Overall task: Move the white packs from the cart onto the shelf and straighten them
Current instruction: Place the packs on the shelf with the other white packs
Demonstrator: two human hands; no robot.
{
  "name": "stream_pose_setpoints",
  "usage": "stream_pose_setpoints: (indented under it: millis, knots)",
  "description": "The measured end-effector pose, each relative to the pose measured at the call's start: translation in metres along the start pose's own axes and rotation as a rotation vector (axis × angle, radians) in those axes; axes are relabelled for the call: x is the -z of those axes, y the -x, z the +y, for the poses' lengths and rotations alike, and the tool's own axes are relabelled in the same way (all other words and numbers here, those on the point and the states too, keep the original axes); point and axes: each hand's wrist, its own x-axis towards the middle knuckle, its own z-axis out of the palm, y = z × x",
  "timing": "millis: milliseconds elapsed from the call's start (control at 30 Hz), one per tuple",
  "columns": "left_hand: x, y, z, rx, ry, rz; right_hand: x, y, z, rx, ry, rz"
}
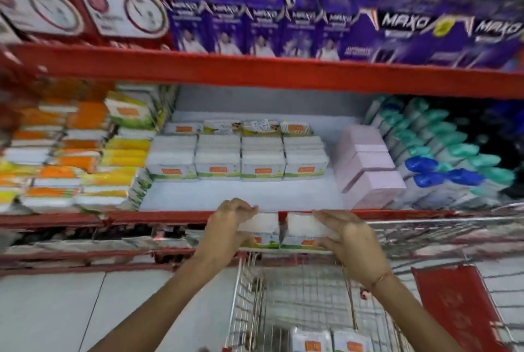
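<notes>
Two white packs with orange labels are held side by side just below the red front edge of the middle shelf (238, 198). My left hand (226, 227) grips the left pack (262, 227) and my right hand (348, 238) grips the right pack (300, 227). Both packs hover above the wire cart (283, 295). Further white packs (331, 341) lie in the bottom of the cart. On the shelf stand several rows of the same white packs (238, 159), stacked toward the back.
Orange and yellow packs (71, 159) are piled at the left of the shelf. Pink boxes (368, 170) and teal-and-blue bags (453, 159) sit at the right. Purple boxes (312, 31) fill the shelf above. A red flap (453, 309) hangs on the cart.
</notes>
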Motion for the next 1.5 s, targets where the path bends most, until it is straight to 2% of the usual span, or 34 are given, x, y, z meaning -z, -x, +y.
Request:
stream_pose_setpoints:
  millis: [133, 333, 467, 733, 1067, 1200, 1267, 1333, 1500]
  knots:
    - [0.052, -0.008, -0.021, -0.001, -0.064, 0.093, 0.003, -0.037, -0.044, 0.090, 0.026, 0.063]
    - [0.104, -0.017, -0.074, 0.109, -0.172, 0.175, -0.029, -0.092, -0.112, 0.140, 0.004, 0.062]
    - [0.109, -0.022, -0.104, 0.149, -0.198, 0.154, -0.059, -0.114, -0.140, 0.114, 0.030, 0.009]
    - [0.095, -0.020, -0.137, 0.101, -0.152, 0.143, -0.095, -0.122, -0.159, 0.083, 0.070, -0.086]
    - [0.085, -0.005, -0.136, -0.007, -0.228, 0.139, -0.099, -0.110, -0.161, 0.118, 0.095, -0.071]
    - [0.069, 0.005, -0.120, -0.133, -0.213, 0.243, -0.097, -0.085, -0.155, 0.215, 0.031, 0.133]
    - [0.058, 0.009, -0.105, -0.207, -0.202, 0.258, -0.095, -0.071, -0.145, 0.250, -0.014, 0.256]
    - [0.044, 0.013, -0.087, -0.265, -0.166, 0.254, -0.091, -0.056, -0.132, 0.250, -0.047, 0.304]
    - [-0.011, 0.009, -0.038, -0.357, -0.118, 0.250, -0.091, -0.018, -0.062, 0.153, -0.085, 0.243]
